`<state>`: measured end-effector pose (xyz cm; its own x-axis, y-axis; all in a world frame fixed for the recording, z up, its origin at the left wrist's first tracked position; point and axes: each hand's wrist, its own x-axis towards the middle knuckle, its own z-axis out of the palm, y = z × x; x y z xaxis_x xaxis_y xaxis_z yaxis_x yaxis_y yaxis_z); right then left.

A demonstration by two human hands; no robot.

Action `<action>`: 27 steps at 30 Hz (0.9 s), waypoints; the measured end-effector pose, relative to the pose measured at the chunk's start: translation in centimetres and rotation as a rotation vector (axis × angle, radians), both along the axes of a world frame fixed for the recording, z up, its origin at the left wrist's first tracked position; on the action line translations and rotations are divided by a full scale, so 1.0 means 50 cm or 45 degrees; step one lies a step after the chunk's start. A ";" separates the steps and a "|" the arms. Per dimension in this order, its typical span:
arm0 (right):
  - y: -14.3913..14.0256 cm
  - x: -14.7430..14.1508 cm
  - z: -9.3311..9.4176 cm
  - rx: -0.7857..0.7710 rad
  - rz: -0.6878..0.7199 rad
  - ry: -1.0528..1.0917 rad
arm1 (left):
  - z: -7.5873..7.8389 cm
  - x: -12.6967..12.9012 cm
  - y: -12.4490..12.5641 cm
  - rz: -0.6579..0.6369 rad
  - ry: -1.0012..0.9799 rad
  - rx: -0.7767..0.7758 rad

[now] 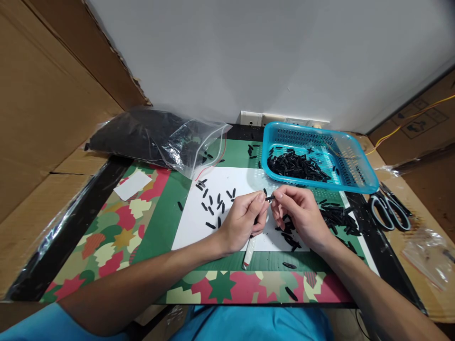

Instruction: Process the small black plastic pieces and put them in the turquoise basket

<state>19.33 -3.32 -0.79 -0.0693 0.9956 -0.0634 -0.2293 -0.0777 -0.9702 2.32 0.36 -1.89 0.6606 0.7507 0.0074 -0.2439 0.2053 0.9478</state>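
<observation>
Small black piece (269, 197) pinched between left hand (243, 221) and right hand (302, 217), above the white sheet (234, 182) at mid-surface. Fingers of both hands closed narrow on its two ends; a white-handled tool (249, 252) apparently tucked under the left palm. Judged very light, short and fairly stiff, smooth enough to slip; best gripped by fingertips at the ends. More loose black pieces (213, 203) scattered alongside, others heaped in the blue basket (355, 182). Scissors (389, 211) at right, clear bag (159, 135) behind left.
</observation>
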 end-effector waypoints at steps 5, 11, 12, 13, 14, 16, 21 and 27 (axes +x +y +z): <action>-0.001 0.001 0.002 0.066 -0.016 -0.160 | -0.002 -0.001 0.001 0.041 0.060 0.030; -0.012 0.004 0.003 0.506 -0.239 -0.704 | 0.001 0.000 0.001 0.069 0.045 -0.012; -0.013 0.006 0.003 0.644 -0.257 -0.842 | 0.001 0.000 0.001 0.077 0.057 -0.003; -0.013 0.008 0.002 0.784 -0.267 -0.973 | 0.001 0.000 0.000 0.084 0.071 0.012; -0.012 0.012 0.000 0.910 -0.272 -1.087 | 0.001 0.000 0.000 0.093 0.087 0.031; -0.009 0.018 -0.003 1.089 -0.283 -1.259 | 0.000 -0.001 0.000 0.105 0.108 0.058; -0.003 0.026 -0.010 1.248 -0.284 -1.619 | -0.002 0.000 0.001 0.076 0.131 0.039; -0.006 0.023 -0.017 1.091 -0.380 -1.561 | 0.004 0.002 -0.001 0.087 0.134 0.057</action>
<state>20.49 -3.64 -1.65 -0.2006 0.7289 0.6546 0.8197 0.4908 -0.2953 2.39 0.31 -1.68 0.6068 0.7945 -0.0248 -0.1547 0.1487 0.9767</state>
